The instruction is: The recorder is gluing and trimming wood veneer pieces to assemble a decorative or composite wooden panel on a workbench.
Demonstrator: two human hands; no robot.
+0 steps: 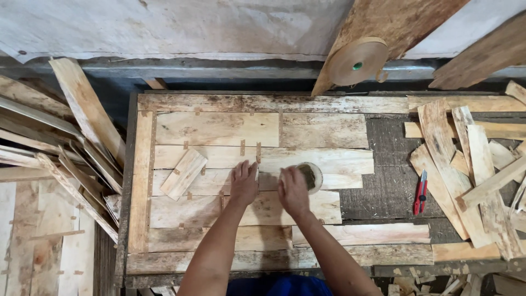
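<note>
While left hand [244, 183] lies flat on veneer sheets [219, 129], right hand [293, 192] grips tape roll [310, 176].

Bare dark table [386, 189] at centre right lies open; red cutter [420, 192] and veneer scraps [476, 175] crowd the right; stacked strips [60, 148] block the left.

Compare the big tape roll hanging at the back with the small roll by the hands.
The big tape roll hangs upright against a leaning board, untouched; the small roll lies flat on the veneer sheets, with the right hand on it. The hanging one looks fuller, the flat one nearly used up. Both are brown paper tape.
</note>
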